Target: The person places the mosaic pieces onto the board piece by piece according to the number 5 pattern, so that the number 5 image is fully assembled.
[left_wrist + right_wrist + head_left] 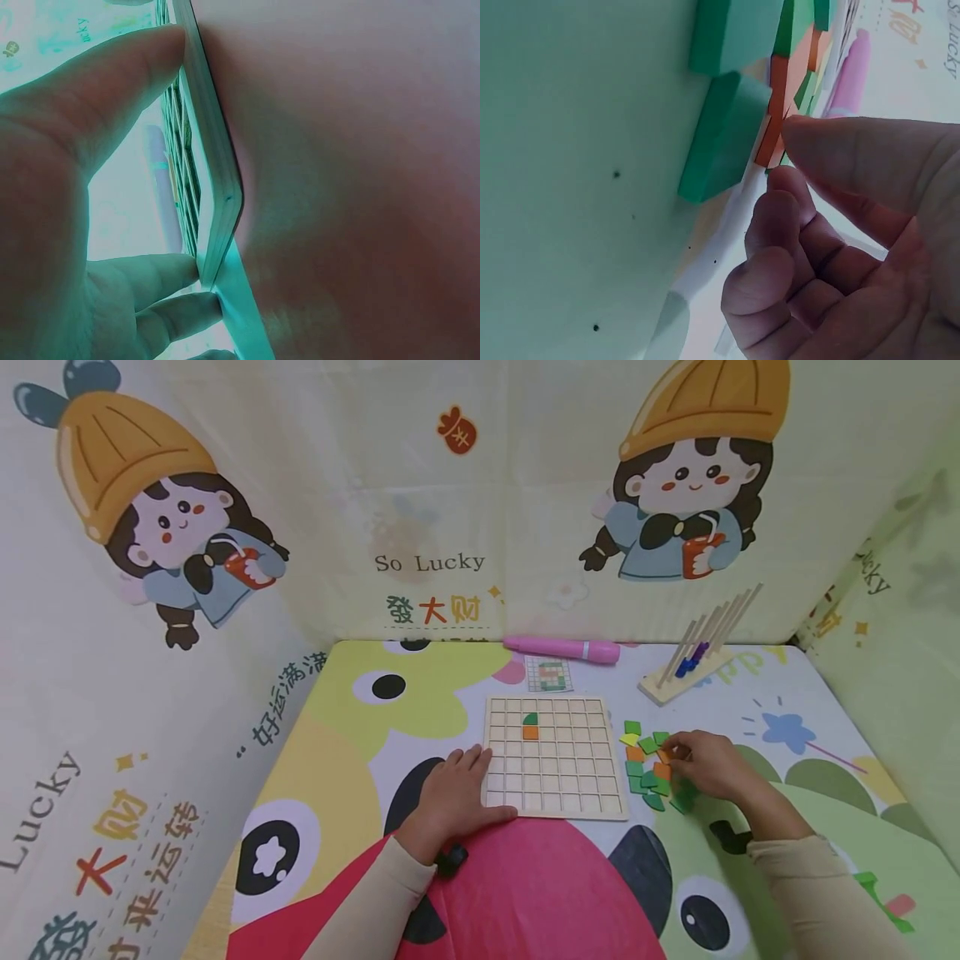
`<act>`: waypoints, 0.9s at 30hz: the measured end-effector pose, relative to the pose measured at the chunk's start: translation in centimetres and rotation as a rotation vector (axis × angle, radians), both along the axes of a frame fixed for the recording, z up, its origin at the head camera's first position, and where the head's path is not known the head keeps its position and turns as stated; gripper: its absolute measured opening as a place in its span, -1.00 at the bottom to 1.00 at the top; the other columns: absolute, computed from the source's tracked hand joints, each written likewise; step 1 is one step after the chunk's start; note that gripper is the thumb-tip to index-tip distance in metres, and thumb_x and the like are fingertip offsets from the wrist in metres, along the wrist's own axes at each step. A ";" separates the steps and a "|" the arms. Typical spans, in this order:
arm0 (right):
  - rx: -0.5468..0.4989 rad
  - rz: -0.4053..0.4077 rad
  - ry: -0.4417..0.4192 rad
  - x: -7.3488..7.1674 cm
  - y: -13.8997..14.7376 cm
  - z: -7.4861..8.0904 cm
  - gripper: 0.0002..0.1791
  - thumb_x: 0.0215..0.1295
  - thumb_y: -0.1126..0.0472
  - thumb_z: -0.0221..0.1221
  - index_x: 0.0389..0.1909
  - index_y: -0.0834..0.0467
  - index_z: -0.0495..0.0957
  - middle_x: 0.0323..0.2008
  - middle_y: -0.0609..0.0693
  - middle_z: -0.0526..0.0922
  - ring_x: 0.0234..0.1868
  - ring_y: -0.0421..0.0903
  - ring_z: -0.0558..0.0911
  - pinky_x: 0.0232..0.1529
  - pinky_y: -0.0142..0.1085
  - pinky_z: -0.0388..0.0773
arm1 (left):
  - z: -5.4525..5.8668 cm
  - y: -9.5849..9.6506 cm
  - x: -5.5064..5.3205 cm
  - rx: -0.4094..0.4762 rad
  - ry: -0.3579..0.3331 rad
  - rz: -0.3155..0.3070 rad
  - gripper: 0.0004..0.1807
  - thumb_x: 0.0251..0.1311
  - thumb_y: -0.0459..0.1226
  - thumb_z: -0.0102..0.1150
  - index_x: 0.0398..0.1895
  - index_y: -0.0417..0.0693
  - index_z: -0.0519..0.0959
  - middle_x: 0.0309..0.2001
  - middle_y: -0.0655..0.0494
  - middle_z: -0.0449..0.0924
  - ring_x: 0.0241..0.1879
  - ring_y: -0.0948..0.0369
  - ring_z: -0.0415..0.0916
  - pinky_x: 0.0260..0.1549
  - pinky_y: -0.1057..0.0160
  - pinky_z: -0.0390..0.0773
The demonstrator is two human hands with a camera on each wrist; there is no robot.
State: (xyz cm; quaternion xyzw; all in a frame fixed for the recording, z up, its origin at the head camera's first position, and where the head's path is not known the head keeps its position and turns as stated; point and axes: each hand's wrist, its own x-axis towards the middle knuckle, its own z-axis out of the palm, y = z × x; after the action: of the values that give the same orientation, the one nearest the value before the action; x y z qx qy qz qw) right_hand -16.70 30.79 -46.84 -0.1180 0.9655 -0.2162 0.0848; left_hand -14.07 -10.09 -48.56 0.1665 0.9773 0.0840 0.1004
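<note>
A square wooden grid board (573, 777) lies on the table. A green quarter-round tile (530, 720) and an orange square tile (531, 732) sit in its upper cells, one above the other. My left hand (453, 793) rests at the board's near-left corner, thumb along the front edge and fingers against the left side, all fairly straight. Right of the board is a loose pile of green, orange and yellow tiles (635, 769). Over the pile, my right hand (708, 764) pinches an orange tile (763, 146) between thumb and index finger; the other fingers curl in.
Behind the board lies a small pattern card (549, 675), with a pink pen-like stick (585, 650) beyond it. A wooden base with upright rods (675, 685) and blue and purple pieces stands at the back right. Printed cloth walls (495, 527) enclose the table.
</note>
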 end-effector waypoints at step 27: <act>-0.081 -0.091 0.049 -0.4 -0.9 0.2 -0.73 0.39 0.17 0.32 -0.04 0.25 0.59 -0.25 0.08 0.73 -0.27 -0.04 0.62 -0.28 -0.18 0.57 | 0.0 -0.1 0.0 -0.002 -0.001 0.004 0.17 0.02 0.43 0.28 0.62 0.02 0.23 0.58 0.00 0.24 0.51 -0.09 0.23 0.39 -0.13 0.40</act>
State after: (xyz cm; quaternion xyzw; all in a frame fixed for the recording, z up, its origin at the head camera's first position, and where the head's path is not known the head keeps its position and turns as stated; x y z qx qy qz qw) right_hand -17.06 29.89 -46.64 -0.0824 0.9622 -0.2555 0.0464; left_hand -14.10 -10.19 -48.60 0.1646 0.9776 0.0831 0.1011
